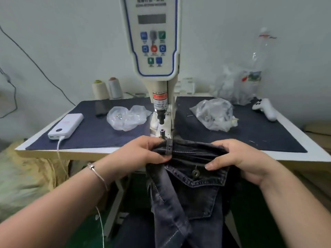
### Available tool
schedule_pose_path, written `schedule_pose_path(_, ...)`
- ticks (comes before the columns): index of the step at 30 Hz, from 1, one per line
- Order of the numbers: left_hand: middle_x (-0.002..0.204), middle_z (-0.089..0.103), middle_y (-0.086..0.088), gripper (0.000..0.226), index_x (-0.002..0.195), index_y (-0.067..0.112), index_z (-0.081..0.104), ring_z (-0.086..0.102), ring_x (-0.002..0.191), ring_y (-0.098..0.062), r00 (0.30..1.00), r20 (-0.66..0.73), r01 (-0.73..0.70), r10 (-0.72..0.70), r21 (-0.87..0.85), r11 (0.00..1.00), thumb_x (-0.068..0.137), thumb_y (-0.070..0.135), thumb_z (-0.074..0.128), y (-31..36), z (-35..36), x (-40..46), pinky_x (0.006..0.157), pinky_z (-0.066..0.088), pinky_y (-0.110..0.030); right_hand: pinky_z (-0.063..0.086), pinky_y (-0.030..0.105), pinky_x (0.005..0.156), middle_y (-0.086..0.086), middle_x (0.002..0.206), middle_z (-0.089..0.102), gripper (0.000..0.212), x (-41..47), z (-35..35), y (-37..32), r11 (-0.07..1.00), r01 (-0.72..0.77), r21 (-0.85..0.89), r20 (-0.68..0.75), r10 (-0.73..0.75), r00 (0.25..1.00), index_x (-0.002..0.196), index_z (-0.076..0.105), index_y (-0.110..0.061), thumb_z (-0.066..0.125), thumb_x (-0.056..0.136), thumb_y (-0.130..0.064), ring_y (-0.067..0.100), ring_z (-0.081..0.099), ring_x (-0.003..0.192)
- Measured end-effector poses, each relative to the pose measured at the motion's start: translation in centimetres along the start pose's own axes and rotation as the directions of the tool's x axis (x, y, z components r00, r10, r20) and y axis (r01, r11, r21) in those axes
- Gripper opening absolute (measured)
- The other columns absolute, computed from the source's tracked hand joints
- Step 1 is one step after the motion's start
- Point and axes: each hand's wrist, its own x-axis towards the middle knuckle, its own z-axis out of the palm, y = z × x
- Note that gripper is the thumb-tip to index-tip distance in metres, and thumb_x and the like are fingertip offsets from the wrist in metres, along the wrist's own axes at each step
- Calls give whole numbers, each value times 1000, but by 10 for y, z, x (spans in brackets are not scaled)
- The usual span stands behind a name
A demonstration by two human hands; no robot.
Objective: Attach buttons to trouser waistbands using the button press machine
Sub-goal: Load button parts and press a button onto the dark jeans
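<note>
The left hand point(143, 152) grips the bunched top edge of the jeans point(186, 190), with the thumb pressed on the cloth beside a belt loop point(168, 146). The right hand point(238, 158) grips the same top edge on the other side, fingers curled over the fold. A thin bracelet point(96, 173) sits on the left wrist.

The jeans are dark grey. They hang down from the two hands, in front of the worktop point(111, 151), and the top edge sits just at its front rim. A back pocket flap with a metal button point(195, 173) shows just below the hands.

Right behind the jeans stands the button press machine point(157, 83). Its black punch point(160, 117) points down at a small round post point(162, 131), and the jeans are near the post but not under the punch. A panel with coloured buttons point(153, 48) is high up on the machine.

A dark blue cloth covers most of the worktop. Left of the machine lies a clear bag point(127, 118), a dark phone point(103, 108) and a white power bank point(66, 126) with a white cable point(60, 145) plugged in. Two thread cones point(107, 88) stand at the back. Right of the machine lies another clear bag point(215, 114) with small metal bits inside. A white game controller point(265, 108) and an empty plastic bottle point(258, 59) are farther right.
</note>
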Motion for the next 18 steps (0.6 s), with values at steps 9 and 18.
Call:
schedule_pose_path(9,105,77,-6,35,101,12,76,69,95,-12,1000,14,26,-28,130,991,82,41,74,-52,-24,-19,90,53,-35,46,23,69,-5,77,73,4,37,-28,22,934,-50,-355,-504,-146,851,76,74,-23,77,79,-22,6,66,74)
schedule_pose_path(18,80,78,4,52,93,31,80,72,76,-5,944,-325,179,-52,373,910,62,72,81,-81,-99,-30,73,52,-27,48,35,75,2,114,60,30,106,-88,27,416,-422,-805,-588,-471,658,116,68,-16,44,99,-12,23,51,107)
